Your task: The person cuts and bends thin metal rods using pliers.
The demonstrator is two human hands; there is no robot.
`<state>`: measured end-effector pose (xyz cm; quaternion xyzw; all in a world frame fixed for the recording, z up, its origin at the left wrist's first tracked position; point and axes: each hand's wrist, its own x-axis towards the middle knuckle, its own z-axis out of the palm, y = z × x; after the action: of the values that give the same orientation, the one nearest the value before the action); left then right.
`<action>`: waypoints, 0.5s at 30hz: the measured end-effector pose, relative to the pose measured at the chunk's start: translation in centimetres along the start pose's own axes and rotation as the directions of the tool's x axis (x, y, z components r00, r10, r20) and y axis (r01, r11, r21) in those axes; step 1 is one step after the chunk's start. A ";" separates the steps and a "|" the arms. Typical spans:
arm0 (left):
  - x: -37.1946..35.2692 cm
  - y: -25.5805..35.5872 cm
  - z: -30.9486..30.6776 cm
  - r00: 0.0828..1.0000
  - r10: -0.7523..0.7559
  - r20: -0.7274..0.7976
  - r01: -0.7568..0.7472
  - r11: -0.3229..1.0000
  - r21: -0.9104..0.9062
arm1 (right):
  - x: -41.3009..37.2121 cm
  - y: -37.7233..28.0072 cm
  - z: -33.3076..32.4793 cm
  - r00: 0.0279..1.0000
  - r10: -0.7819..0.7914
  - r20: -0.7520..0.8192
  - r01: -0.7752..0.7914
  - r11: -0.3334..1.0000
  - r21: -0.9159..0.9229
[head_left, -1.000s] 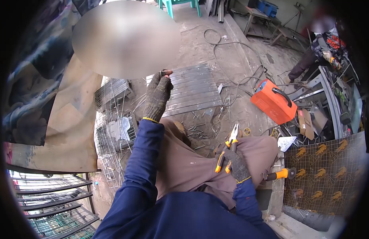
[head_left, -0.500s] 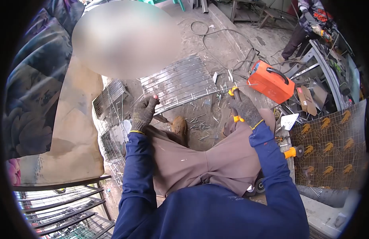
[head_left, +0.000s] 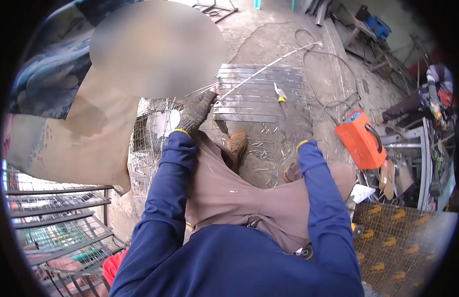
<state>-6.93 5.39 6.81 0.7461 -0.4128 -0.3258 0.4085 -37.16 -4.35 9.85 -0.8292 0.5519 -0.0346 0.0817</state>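
My left hand [head_left: 196, 113], in a dark grey knit glove with a yellow cuff edge, is closed at the near left corner of a low metal table [head_left: 261, 119]. From its fingertips a long thin light-coloured metal rod [head_left: 269, 65] slants up to the right across the tabletop. My right hand [head_left: 299, 127], gloved alike and smeared by motion, grips a pair of cutters [head_left: 280, 92] with yellow on the handle. The cutters' jaws point away from me over the table's right part, apart from the rod. Their lower handles are blurred.
Short cut metal pieces [head_left: 261, 153] litter the floor by my boot [head_left: 236, 143]. An orange machine [head_left: 360, 141] with a black handle stands at right, its cable looping behind. Wire mesh [head_left: 145, 163] lies left. Another person [head_left: 432, 99] is at far right; a blurred patch covers the upper left.
The rod has swung from lying low across the table's near edge to slanting steeply away. The cutters have come off the rod. My view has shifted, too.
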 end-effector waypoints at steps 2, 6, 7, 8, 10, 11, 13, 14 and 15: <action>-0.2 0.9 -0.3 0.998 -0.056 0.010 0.056 0.997 0.051 | -1.6 0.0 0.6 0.941 -0.210 -0.266 0.215 0.977 -0.009; 0.1 2.0 -0.3 0.993 -0.114 -0.015 0.114 0.992 0.051 | -11.2 -2.9 -12.1 0.736 -0.660 0.152 0.191 0.417 0.889; 0.8 1.4 -0.2 0.995 -0.099 -0.009 0.099 0.994 0.048 | -11.9 -3.3 -12.9 0.385 -0.886 -0.259 0.106 -0.236 0.966; 1.1 1.6 -0.2 0.995 -0.101 0.009 0.101 0.994 0.042 | -13.3 -5.0 -14.5 0.121 -0.938 -0.324 -0.265 -0.346 0.900; 1.4 2.2 -0.2 0.993 -0.114 0.030 0.113 0.993 0.042 | -13.0 -4.3 -14.3 0.136 -0.935 -0.327 -0.257 -0.352 0.900; 1.3 2.3 0.1 0.990 -0.136 0.046 0.134 0.990 0.045 | -13.5 -4.3 -14.0 0.148 -0.932 -0.332 -0.257 -0.361 0.897; 1.5 2.7 0.6 0.983 -0.175 0.055 0.173 0.984 0.044 | -14.3 -4.1 -13.7 0.161 -0.923 -0.350 -0.254 -0.381 0.889; 1.3 3.2 0.7 0.982 -0.178 0.064 0.176 0.984 0.030 | -14.7 -4.2 -13.5 0.162 -0.920 -0.358 -0.256 -0.389 0.885; 1.2 3.6 0.7 0.982 -0.179 0.068 0.178 0.984 0.016 | -14.7 -4.3 -13.5 0.159 -0.916 -0.367 -0.256 -0.397 0.881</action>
<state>-8.27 2.94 9.52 0.7704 -0.3597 -0.3847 0.3593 -40.95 9.50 24.39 -0.5091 -0.2728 -0.0702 0.8133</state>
